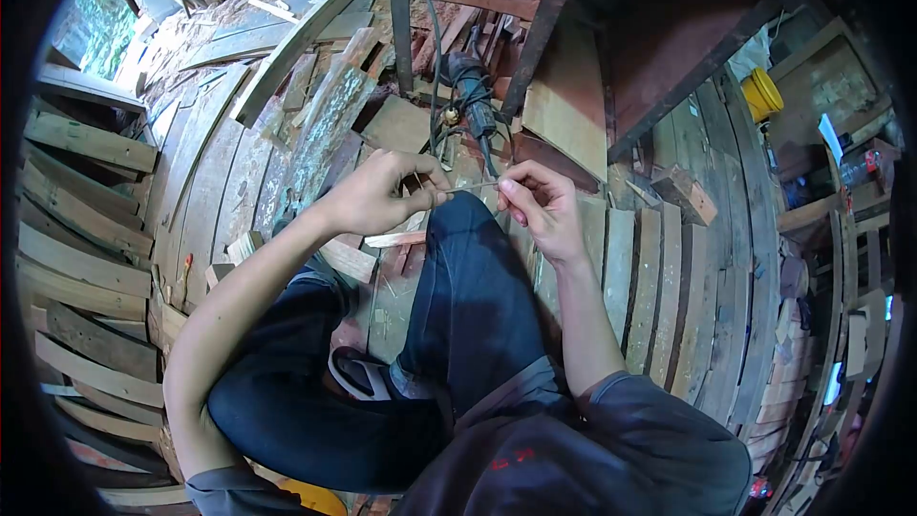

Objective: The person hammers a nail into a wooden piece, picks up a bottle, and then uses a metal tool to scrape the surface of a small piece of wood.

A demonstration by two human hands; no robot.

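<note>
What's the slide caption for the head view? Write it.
Left hand and right hand hold a thin brownish strand near dark-blue trousers, among weathered wooden planks.

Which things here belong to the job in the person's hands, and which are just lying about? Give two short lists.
In the job:
thin strip, material unclear
left grip and right grip, pinching it

Apparently just lying about:
power tool, untouched, possibly for another step
wood block
yellow container
boards along the left side
</note>
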